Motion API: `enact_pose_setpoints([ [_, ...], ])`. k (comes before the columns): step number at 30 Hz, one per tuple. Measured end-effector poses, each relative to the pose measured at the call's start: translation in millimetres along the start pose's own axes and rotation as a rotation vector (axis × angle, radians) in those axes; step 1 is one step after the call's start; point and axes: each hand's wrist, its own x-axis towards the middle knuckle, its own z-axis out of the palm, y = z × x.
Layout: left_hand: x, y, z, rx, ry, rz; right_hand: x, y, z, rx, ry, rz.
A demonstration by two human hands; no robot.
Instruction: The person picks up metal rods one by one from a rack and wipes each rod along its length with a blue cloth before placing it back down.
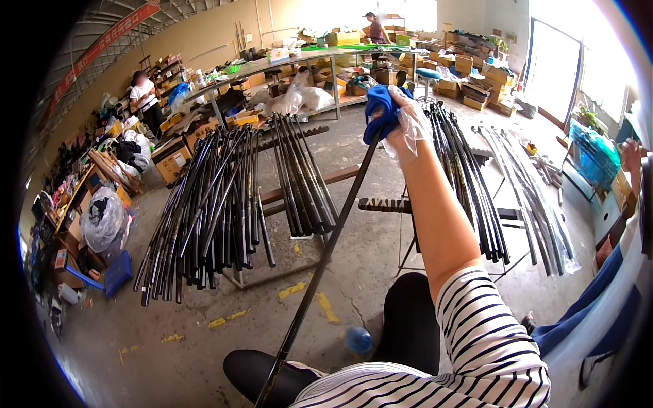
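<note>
While the right hand clamps a blue cloth round the black rod, bare floor lies left.

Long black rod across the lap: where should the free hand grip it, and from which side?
Grip the bare shaft of the long black rod mid-length, probably from its left. It slants from the lap up to the blue cloth bunched in the gloved right hand; that forearm crowds the right side, and mid-span is unsupported.
</note>
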Motion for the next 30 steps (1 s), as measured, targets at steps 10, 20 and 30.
enact_pose_setpoints([
  [10,14.4,20.1,-7.5,0.034,0.214,-0.074,-6.4,-16.1,4.7,0.201,-0.367,0.005],
  [20,47.1,76.5,-42.0,-0.219,-0.144,-0.079,-36.6,-24.7,42.6,-0.128,-0.228,-0.062],
  [30,146.6,221.9,-32.4,-0.683,-0.39,0.062,-108.8,65.4,62.7,-0.061,-0.291,0.173],
])
